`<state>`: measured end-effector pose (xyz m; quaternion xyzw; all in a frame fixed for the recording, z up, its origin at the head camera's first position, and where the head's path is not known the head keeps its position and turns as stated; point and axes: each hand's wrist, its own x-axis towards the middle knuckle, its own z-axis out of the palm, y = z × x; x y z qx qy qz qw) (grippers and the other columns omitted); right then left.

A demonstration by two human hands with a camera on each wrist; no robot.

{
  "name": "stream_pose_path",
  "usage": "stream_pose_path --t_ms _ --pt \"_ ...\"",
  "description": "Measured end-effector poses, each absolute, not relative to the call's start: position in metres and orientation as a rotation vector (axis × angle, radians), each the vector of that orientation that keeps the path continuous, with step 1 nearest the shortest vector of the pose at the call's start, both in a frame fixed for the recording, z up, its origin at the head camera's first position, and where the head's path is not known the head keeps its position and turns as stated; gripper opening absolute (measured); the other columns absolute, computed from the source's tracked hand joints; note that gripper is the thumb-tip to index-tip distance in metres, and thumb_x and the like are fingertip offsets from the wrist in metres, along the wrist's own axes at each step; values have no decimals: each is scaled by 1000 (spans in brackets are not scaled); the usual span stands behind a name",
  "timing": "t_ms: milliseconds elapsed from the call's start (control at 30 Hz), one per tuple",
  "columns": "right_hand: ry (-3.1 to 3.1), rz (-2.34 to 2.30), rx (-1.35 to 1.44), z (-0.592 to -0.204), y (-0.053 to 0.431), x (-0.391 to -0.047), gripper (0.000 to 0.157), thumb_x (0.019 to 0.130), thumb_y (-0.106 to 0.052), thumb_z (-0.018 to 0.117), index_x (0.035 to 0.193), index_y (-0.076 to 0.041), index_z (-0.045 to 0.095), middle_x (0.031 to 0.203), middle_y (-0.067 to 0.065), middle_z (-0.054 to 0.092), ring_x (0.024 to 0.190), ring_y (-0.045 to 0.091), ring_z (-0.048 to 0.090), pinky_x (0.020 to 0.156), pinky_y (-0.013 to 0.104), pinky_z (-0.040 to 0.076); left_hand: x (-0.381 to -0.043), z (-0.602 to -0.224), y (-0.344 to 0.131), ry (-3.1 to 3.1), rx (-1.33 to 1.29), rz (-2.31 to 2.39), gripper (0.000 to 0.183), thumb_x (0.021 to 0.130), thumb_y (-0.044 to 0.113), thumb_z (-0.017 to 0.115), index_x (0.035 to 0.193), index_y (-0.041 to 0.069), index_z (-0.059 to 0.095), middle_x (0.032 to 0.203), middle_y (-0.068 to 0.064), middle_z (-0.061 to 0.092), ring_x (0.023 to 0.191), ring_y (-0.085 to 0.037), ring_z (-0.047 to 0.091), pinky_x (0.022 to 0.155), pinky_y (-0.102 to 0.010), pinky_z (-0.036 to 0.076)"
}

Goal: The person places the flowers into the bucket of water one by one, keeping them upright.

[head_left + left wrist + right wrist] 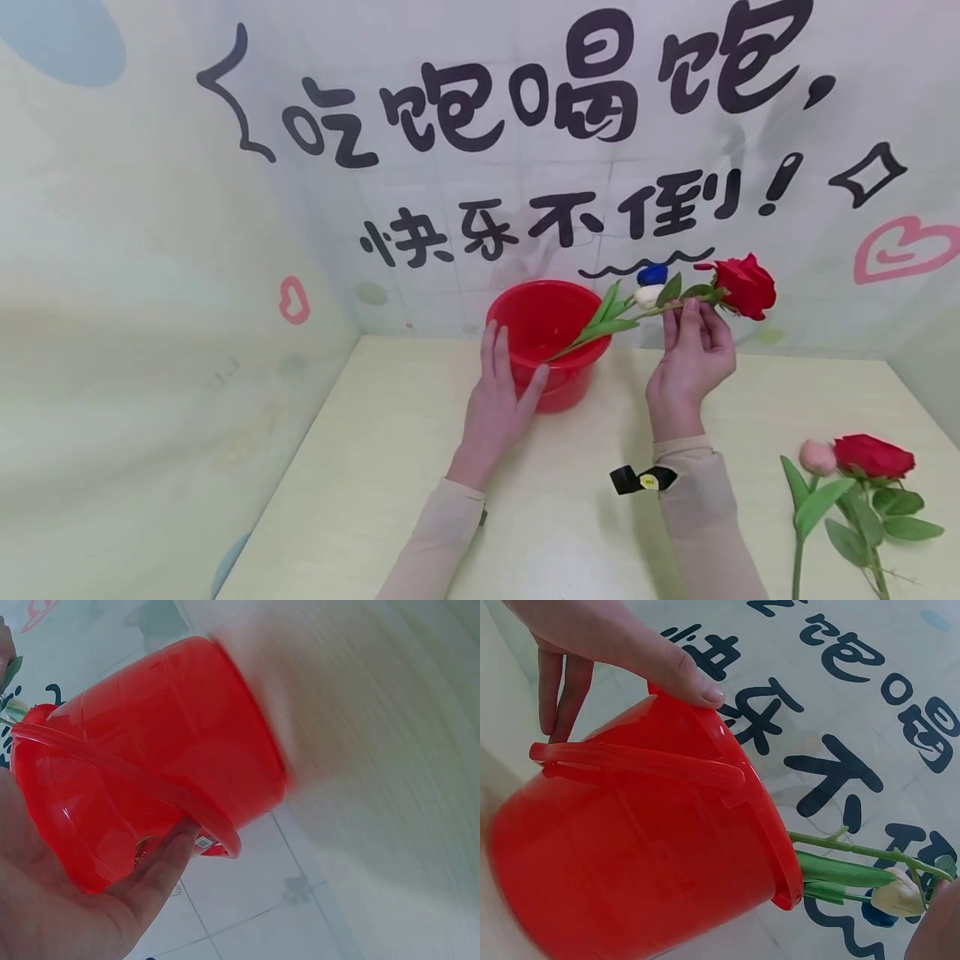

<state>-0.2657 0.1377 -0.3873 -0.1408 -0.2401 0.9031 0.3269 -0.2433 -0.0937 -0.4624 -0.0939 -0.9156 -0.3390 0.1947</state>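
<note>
A red plastic bucket [558,387] with a red handle [142,776] stands on the table by the back wall. My left hand [498,400] holds its left side, with the thumb near the front of the rim and the fingers along the side. To the bucket's right, my right hand [688,367] pinches the stem of a red rose [745,286] just below the bloom. That stem slants down over the rim into the bucket. A white tulip [648,297] and a blue tulip [652,274] lean out over the right rim; their lower stems are hidden.
On the table's right side lie a pink tulip [817,457] and another red rose [874,457], stems toward the front edge. The wall [450,183] behind carries large dark lettering. A side wall [187,375] bounds the table at left.
</note>
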Motion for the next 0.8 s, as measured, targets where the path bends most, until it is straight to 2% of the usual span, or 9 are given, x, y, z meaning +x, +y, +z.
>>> stream_pose_path --t_ms 233,467,800 --pt "-663 2368 -368 -394 134 -265 40 85 -12 88 120 1 73 119 17 69 110 27 74 92 32 60 -244 -463 -93 -2574 -271 -961 100 97 55 69 170 19 11 174 3 16 119 -24 65 92 -40 62" --pt "-704 2367 -354 -400 124 -267 36 87 -9 86 119 3 73 117 18 69 101 25 76 91 33 60 -245 -465 -93 -2560 -274 -953 99 98 57 67 170 19 11 174 4 15 113 -23 67 91 -39 62" --pt "-836 2340 -341 -411 111 -267 37 89 -13 84 121 1 72 114 17 66 101 23 74 91 33 60 -245 -464 -94 -2549 -277 -940 99 98 55 69 170 18 12 174 2 15 112 -23 68 91 -39 62"
